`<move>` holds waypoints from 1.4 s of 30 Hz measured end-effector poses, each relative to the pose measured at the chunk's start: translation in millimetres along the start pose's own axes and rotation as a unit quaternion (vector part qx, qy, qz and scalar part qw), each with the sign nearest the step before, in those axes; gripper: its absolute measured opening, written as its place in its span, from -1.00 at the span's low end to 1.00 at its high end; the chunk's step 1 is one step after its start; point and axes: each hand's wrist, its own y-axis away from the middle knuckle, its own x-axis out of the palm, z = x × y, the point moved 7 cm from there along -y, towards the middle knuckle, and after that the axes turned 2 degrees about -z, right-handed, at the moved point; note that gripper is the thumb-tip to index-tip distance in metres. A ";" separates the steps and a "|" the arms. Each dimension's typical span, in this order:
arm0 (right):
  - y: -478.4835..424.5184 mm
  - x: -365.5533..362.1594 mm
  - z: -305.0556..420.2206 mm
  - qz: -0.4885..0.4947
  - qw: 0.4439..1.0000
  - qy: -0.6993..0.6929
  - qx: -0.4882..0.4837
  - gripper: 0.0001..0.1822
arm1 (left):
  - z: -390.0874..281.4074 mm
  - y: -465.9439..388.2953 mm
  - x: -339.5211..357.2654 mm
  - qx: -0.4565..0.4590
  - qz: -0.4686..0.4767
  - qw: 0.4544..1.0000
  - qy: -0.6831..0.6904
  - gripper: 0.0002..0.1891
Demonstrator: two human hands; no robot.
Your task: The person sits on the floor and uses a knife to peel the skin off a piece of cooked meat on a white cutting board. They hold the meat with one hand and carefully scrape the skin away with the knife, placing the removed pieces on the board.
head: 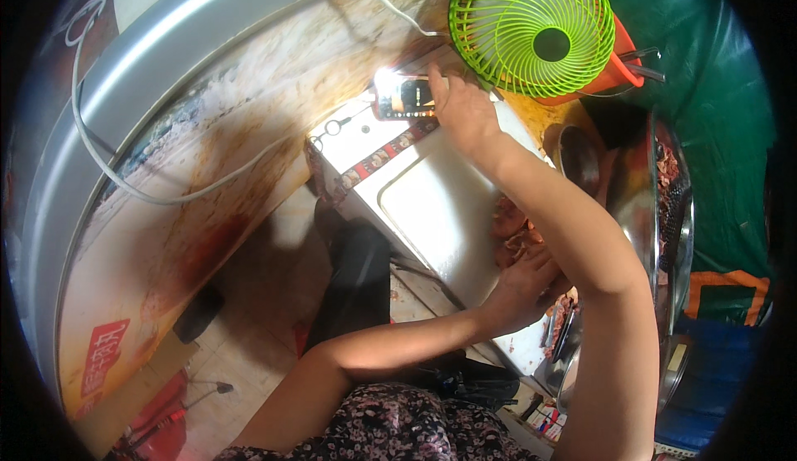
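Observation:
My right hand reaches to the far end of a white work surface with a metal tray. Its thumb side touches the right end of a smartphone with a lit screen; its other fingers extend beyond the phone. My left hand lies with bent fingers against pieces of raw meat on the tray's right side. My right forearm covers part of the meat. Whether the left fingers grip a piece is hidden.
A green-caged fan stands beside an orange container at the far right. A large metal bowl holds more meat beyond my right arm. A dark round bowl sits nearer. A white cable loops at left.

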 end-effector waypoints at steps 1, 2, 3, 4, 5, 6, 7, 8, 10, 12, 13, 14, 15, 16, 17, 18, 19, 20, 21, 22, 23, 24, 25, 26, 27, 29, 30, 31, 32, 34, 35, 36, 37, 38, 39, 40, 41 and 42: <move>16.4 -8.9 4.5 -0.004 0.999 0.025 -0.019 -0.25 | 1.2 0.2 -0.4 -0.007 0.010 1.000 0.009 -0.50; 37.1 -20.7 8.1 -0.008 0.998 0.052 -0.035 -0.31 | 0.7 0.5 1.6 -0.013 0.021 0.999 0.020 -0.45; 66.7 -42.7 6.6 -0.033 0.999 0.004 -0.043 -0.35 | -2.7 0.3 1.8 -0.014 -0.004 1.000 0.021 -0.53; 99.1 -69.1 3.2 -0.060 0.996 -0.048 -0.053 -0.38 | -8.4 -0.2 -0.5 -0.010 -0.002 1.000 0.015 -0.54; 129.2 -92.9 -2.6 -0.054 0.994 -0.080 -0.056 -0.39 | -13.3 -1.1 -4.8 -0.008 -0.001 1.000 0.006 -0.55; 155.2 -120.2 -11.8 -0.049 0.991 -0.112 -0.061 -0.40 | -14.1 -3.1 -8.5 -0.021 0.001 0.999 0.033 -0.56; 177.0 -144.9 -27.5 -0.013 0.975 -0.213 -0.065 -0.37 | -15.0 -4.8 -7.9 -0.034 0.004 0.997 0.062 -0.56; 194.9 -171.7 -35.4 -0.029 0.957 -0.285 -0.038 -0.37 | -7.7 -4.4 -7.2 -0.059 -0.010 0.997 0.054 -0.60; 243.8 -184.0 -72.3 -0.082 0.908 -0.404 0.078 -0.40 | -1.0 -4.2 -2.8 0.003 -0.034 0.999 -0.008 -0.56; 305.8 -172.4 -105.6 -0.142 0.851 -0.459 0.215 -0.42 | 2.0 0.5 2.6 -0.011 -0.023 0.999 -0.041 -0.45; 337.9 -157.2 -116.9 -0.169 0.813 -0.487 0.271 -0.44 | 6.2 -0.9 6.4 -0.039 -0.004 0.999 -0.024 -0.39; 369.2 -135.2 -123.4 -0.183 0.777 -0.518 0.308 -0.46 | 1.5 -1.8 9.1 -0.032 -0.024 0.999 -0.026 -0.39; 397.7 -105.1 -127.1 -0.196 0.736 -0.553 0.336 -0.49 | -3.0 -2.5 9.3 -0.025 -0.047 0.998 -0.036 -0.40; 425.9 -73.9 -126.1 -0.180 0.730 -0.553 0.360 -0.50 | -2.5 -3.0 11.8 -0.005 -0.040 0.999 -0.034 -0.37; 450.2 -42.9 -122.4 -0.165 0.721 -0.554 0.383 -0.52 | 3.6 -1.2 16.0 -0.042 -0.030 0.999 -0.011 -0.39; 467.1 -15.3 -113.2 -0.149 0.714 -0.543 0.416 -0.54 | 6.6 -0.2 16.4 -0.035 -0.020 0.998 -0.039 -0.40; 483.1 8.5 -103.6 -0.131 0.705 -0.530 0.454 -0.56 | 10.0 0.4 21.0 -0.047 -0.007 0.998 -0.035 -0.41; 494.7 23.1 -100.4 -0.138 0.736 -0.487 0.449 -0.59 | 14.2 1.1 23.6 -0.075 0.008 0.997 -0.016 -0.42; 506.2 34.4 -97.9 -0.140 0.766 -0.439 0.449 -0.61 | 17.8 1.7 25.7 -0.107 0.021 0.994 0.016 -0.43; 512.9 45.1 -96.1 -0.168 0.764 -0.439 0.441 -0.61 | 20.6 2.9 24.9 -0.128 0.030 0.991 0.030 -0.45; 514.6 54.2 -95.1 -0.154 0.768 -0.435 0.443 -0.62 | 17.8 0.9 23.8 -0.132 0.022 0.987 0.087 -0.43; 508.3 48.5 -91.3 -0.152 0.788 -0.418 0.426 -0.63 | 12.1 -2.5 18.3 -0.109 0.017 0.992 0.059 -0.42; 507.3 47.5 -87.9 -0.154 0.786 -0.409 0.438 -0.63 | 7.3 -4.8 17.4 -0.089 0.014 0.995 0.037 -0.41; 508.6 51.2 -85.7 -0.167 0.798 -0.390 0.428 -0.62 | 2.9 -4.0 18.8 -0.088 0.022 0.995 0.038 -0.42; 509.6 54.9 -84.6 -0.182 0.810 -0.371 0.416 -0.61 | -3.3 -5.4 23.3 -0.085 0.030 0.995 0.037 -0.43; 512.4 53.0 -85.1 -0.216 0.833 -0.305 0.409 -0.62 | 0.0 -3.7 34.5 -0.071 0.038 0.997 0.021 -0.44; 509.7 52.2 -83.9 -0.234 0.843 -0.273 0.399 -0.62 | -0.9 -4.3 34.3 -0.062 0.038 0.997 0.008 -0.44; 507.0 59.6 -84.6 -0.225 0.846 -0.258 0.408 -0.62 | 0.3 -3.5 35.1 -0.067 0.043 0.997 0.009 -0.44; 503.4 69.3 -85.7 -0.216 0.850 -0.242 0.416 -0.61 | 2.1 -1.6 36.6 -0.072 0.046 0.996 0.010 -0.44; 490.9 83.7 -88.3 -0.198 0.856 -0.225 0.421 -0.66 | -6.3 -3.5 37.5 -0.065 0.049 0.997 0.007 -0.43; 487.7 84.5 -88.4 -0.213 0.862 -0.210 0.409 -0.73 | -6.4 -5.2 38.2 -0.067 0.050 0.997 0.007 -0.43; 480.0 84.2 -85.8 -0.229 0.869 -0.199 0.391 -0.78 | -4.7 -6.5 32.0 -0.067 0.045 0.997 0.000 -0.43; 476.4 80.4 -85.0 -0.237 0.875 -0.183 0.379 -0.82 | -1.8 -4.8 33.4 -0.075 0.043 0.996 0.001 -0.43; 472.6 83.4 -89.9 -0.193 0.878 -0.175 0.401 -0.87 | -2.7 -4.6 32.8 -0.057 0.028 0.998 -0.001 -0.42; 472.5 86.8 -93.2 -0.168 0.875 -0.184 0.415 -0.88 | -5.7 -3.6 33.1 -0.035 0.023 0.999 -0.012 -0.42; 472.1 83.5 -94.1 -0.181 0.877 -0.188 0.404 -0.87 | -8.8 -4.0 32.6 -0.013 0.018 0.999 -0.024 -0.41; 472.4 79.0 -95.2 -0.194 0.878 -0.192 0.393 -0.86 | -12.4 -4.8 30.6 0.010 0.014 0.999 -0.036 -0.40; 477.2 78.2 -98.6 -0.209 0.872 -0.213 0.388 -0.82 | -13.2 -4.0 31.1 -0.001 0.015 1.000 -0.016 -0.41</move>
